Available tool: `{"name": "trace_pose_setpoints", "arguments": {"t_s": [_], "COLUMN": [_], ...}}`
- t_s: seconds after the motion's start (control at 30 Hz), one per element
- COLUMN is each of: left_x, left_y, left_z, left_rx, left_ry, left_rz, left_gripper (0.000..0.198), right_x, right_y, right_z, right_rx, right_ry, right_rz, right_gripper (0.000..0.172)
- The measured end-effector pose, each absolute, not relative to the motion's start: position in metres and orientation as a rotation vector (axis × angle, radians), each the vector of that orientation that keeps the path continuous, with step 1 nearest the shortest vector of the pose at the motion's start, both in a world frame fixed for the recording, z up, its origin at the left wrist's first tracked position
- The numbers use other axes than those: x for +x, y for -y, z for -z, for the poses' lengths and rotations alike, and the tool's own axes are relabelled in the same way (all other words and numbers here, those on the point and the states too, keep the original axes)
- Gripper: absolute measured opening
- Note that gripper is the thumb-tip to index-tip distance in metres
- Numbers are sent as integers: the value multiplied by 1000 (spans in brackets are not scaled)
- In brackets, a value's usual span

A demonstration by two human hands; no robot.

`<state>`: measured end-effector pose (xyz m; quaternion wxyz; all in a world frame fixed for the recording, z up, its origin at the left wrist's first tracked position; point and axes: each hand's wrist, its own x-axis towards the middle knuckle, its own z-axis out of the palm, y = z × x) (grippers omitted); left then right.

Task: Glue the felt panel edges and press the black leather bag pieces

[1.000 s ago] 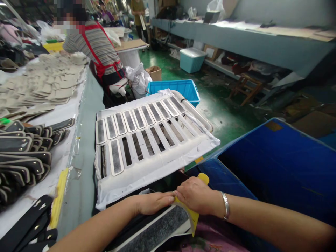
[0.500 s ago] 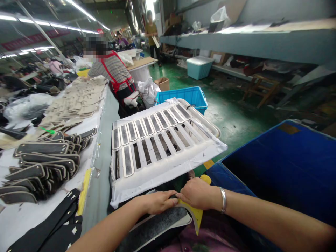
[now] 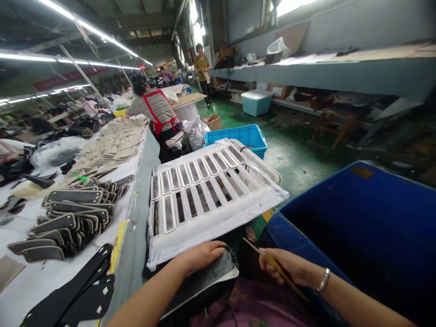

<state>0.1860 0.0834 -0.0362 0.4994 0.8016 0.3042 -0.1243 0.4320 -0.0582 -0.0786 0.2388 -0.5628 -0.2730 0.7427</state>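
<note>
At lower centre of the head view, the right hand (image 3: 289,268) has drawn away with the thin, stiff yellow strip (image 3: 252,246), its grip closed on it, so its stroke seems finished. Beside it the left hand (image 3: 204,255) lies flat, grip open, on the curved, white-rimmed grey felt pad (image 3: 211,272).

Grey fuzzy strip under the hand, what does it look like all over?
The grey fuzzy strip looks like felt, edged with a white border. It lies bent over a dark bundle, near the white slotted board. The left hand rests flat on its far end. The right hand, holding a thin yellow tool, does not touch it.
</note>
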Motion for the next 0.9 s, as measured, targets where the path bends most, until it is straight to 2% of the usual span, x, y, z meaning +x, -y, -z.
{"name": "trace_pose_setpoints", "arguments": {"t_s": [0.1, 0.23, 0.33, 0.53, 0.7, 0.83, 0.9], "left_x": [194, 202, 204, 206, 204, 197, 191], "left_y": [-78, -77, -80, -80, -78, -72, -66], "left_z": [40, 42, 37, 28, 22, 20, 23], "left_rx": [1950, 1942, 1909, 1846, 1805, 1834, 1874], "left_ry": [-782, -791, -748, -698, -724, -794, -869], "left_rz": [286, 301, 324, 345, 319, 251, 194], "left_gripper": [47, 43, 38, 38, 46, 51, 49], "right_x": [424, 418, 417, 424, 438, 421, 399], "right_y": [84, 107, 114, 112, 76, 22, 0], "right_z": [85, 97, 106, 100, 62, 34, 29], "right_rx": [-1245, -953, -902, -951, -830, -865, -861], "right_ry": [543, 580, 623, 731, 615, 446, 481], "right_rz": [-2148, -2258, -2339, -2237, -1928, -1499, -1402], "right_gripper": [33, 43, 46, 47, 52, 36, 32]}}
